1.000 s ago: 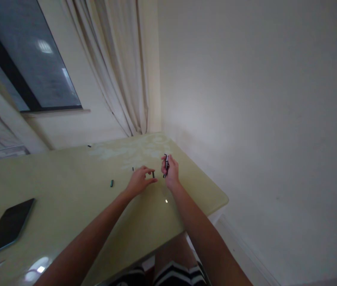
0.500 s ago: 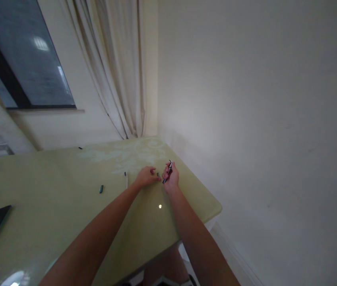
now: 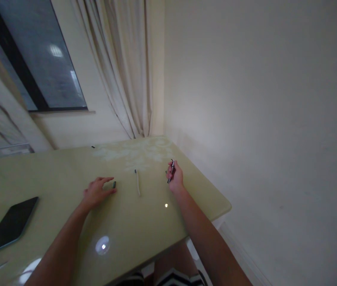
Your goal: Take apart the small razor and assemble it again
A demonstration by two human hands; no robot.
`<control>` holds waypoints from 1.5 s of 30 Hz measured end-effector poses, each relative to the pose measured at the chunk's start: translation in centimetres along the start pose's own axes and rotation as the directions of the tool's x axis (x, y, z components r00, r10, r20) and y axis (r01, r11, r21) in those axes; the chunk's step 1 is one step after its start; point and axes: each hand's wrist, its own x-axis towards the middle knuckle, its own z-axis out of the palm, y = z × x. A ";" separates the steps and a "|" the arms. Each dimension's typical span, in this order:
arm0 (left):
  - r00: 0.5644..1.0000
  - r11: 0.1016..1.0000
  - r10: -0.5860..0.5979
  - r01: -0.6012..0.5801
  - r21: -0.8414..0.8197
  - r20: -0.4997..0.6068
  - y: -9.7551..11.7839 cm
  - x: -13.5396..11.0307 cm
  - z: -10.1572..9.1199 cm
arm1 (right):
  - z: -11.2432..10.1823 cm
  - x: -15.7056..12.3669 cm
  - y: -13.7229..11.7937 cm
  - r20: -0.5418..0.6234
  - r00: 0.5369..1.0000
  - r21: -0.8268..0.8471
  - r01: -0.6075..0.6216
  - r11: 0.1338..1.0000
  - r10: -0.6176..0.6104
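My left hand (image 3: 98, 191) is over the table, thumb and index finger apart around a small dark green-black cylinder (image 3: 114, 184) that looks like a battery. The thumb is close to its lower end; I cannot tell whether they touch. Further right, my right hand (image 3: 176, 177) is closed around a slim dark pen-like object (image 3: 171, 171) with a shiny bent metal tip at its upper end. A tiny dark piece (image 3: 166, 172) shows just left of those fingers. Between my hands lies a thin whitish stick (image 3: 138, 183) with a dark tip.
The glossy yellow-green table (image 3: 150, 222) meets a pale wall (image 3: 260, 119) on the right. A black tablet (image 3: 10, 224) lies at the left. Near the back edge is a small dark piece (image 3: 93, 147). Behind the table hang curtains (image 3: 126, 71) beside a window (image 3: 58, 59).
My left hand has moved left, away from beside my right hand, to the small cylinder. My right hand keeps its hold on the pen-like object. The view has shifted left.
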 end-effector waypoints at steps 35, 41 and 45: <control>0.976 0.527 0.159 0.041 -0.849 0.146 11.7 -5.1 1.2 | 2.0 -5.4 2.1 0.756 0.610 -0.545 0.787 0.288 -0.237; 0.957 0.439 0.190 0.118 -0.891 0.220 11.5 -5.2 1.7 | 1.5 -5.6 2.1 0.850 0.499 -0.482 0.866 0.134 -0.168; 0.939 0.426 0.219 0.152 -0.892 0.265 11.2 -5.2 1.7 | 1.4 -5.8 2.0 0.868 0.479 -0.469 0.878 0.098 -0.132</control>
